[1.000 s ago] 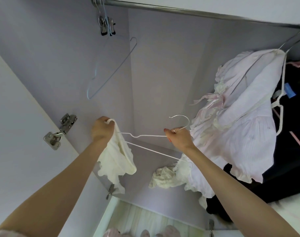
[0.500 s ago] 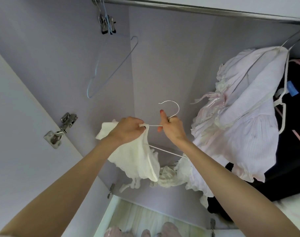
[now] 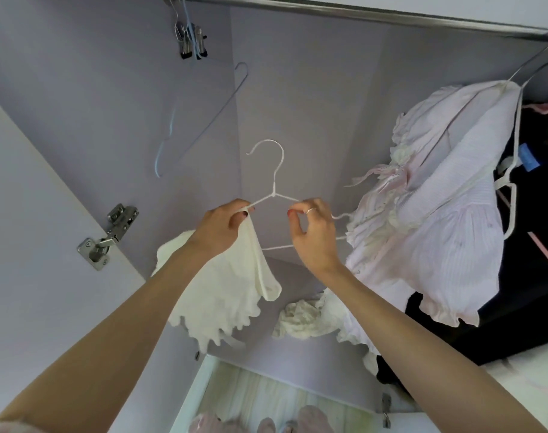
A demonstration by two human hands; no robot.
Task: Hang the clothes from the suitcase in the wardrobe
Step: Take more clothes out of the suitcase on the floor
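Note:
A white wire hanger (image 3: 274,179) is held upright in front of the wardrobe's back wall, hook up. My left hand (image 3: 221,228) pinches the strap of a cream knitted top (image 3: 226,285) against the hanger's left shoulder; the top droops below my wrist. My right hand (image 3: 313,232) pinches the hanger's right shoulder wire. The metal rail (image 3: 360,12) runs across the top of the view, well above the hook.
An empty blue wire hanger (image 3: 201,120) and clip hangers (image 3: 190,42) hang at the rail's left. A pale pink frilled dress (image 3: 447,198) and dark clothes (image 3: 535,276) hang at the right. A door hinge (image 3: 108,235) sits on the left panel. Crumpled white fabric (image 3: 301,318) lies below.
The hanger has turned from lying sideways to upright, hook now pointing up. My left hand moved right with the cream top onto the hanger's left shoulder; my right hand shifted to the right shoulder.

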